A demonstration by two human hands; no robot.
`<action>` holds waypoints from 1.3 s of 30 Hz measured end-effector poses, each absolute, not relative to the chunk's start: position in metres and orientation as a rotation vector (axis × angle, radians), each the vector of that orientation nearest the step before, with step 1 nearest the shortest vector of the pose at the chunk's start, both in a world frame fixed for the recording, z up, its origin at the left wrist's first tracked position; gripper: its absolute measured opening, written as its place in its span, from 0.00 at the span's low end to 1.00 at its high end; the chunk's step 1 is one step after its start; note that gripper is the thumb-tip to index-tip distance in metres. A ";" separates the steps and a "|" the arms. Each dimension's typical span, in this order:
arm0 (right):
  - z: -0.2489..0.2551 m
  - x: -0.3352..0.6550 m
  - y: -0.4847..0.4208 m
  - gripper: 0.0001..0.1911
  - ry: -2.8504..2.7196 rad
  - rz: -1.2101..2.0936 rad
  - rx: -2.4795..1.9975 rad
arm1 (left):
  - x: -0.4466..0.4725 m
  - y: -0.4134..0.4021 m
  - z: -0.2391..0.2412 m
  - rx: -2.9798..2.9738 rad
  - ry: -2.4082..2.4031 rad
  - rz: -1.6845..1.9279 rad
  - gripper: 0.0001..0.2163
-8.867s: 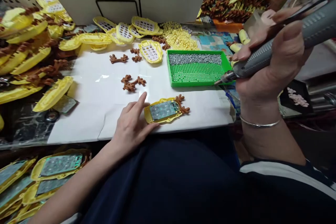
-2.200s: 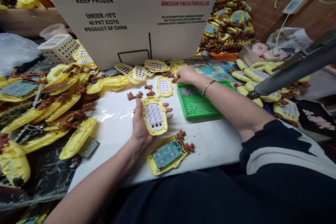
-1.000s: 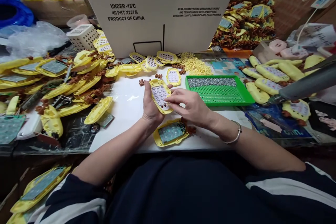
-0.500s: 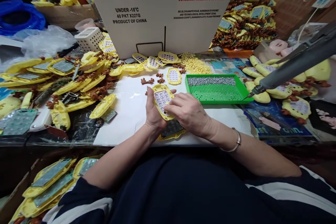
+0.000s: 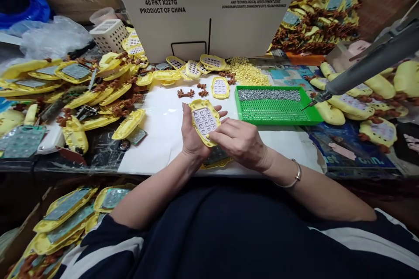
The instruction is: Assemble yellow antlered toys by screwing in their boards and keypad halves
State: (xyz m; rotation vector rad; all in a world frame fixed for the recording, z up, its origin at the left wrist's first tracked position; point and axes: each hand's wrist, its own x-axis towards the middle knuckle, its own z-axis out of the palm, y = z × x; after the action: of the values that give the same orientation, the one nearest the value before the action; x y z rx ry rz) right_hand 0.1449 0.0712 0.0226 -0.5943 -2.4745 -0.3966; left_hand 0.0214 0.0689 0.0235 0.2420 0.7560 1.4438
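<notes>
My left hand (image 5: 191, 137) cradles a yellow plastic shell (image 5: 205, 120) with a white keypad grid, tilted up over the white sheet (image 5: 157, 139). My right hand (image 5: 244, 144) rests on the shell's lower right edge, fingertips pinched against it. Beneath both hands lies another yellow shell (image 5: 216, 161) with a circuit board inside, mostly hidden. A grey electric screwdriver (image 5: 366, 67) hangs at the right, its tip over the corner of the green screw tray (image 5: 278, 115).
Piles of yellow shells (image 5: 81, 91) and brown antler pieces (image 5: 186, 93) fill the left side. A white carton (image 5: 209, 8) stands at the back, small yellow buttons (image 5: 247, 74) in front of it. Finished yellow toys (image 5: 366, 104) lie right; more shells (image 5: 65, 213) sit below the table.
My left hand lifted a keypad shell, my right hand came back from the button pile and joined it. The screwdriver, held 8.9 s ago, now hangs free.
</notes>
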 end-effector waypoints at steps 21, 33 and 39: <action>0.007 0.156 0.060 0.09 -2.255 -0.116 -0.455 | 0.006 0.059 0.022 0.151 0.757 1.387 0.31; 0.005 0.198 0.002 0.22 -1.516 1.851 -1.458 | -0.017 0.044 0.014 0.198 0.951 1.272 0.27; -0.007 0.188 0.006 0.24 -1.280 1.863 -1.220 | -0.003 0.031 0.018 0.140 0.965 1.181 0.25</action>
State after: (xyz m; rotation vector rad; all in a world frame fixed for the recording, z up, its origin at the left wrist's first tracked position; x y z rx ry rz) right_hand 0.1875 0.0064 -0.0068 -1.2199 -1.2797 1.8633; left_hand -0.0033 0.0307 0.0179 0.1402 0.9654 1.1808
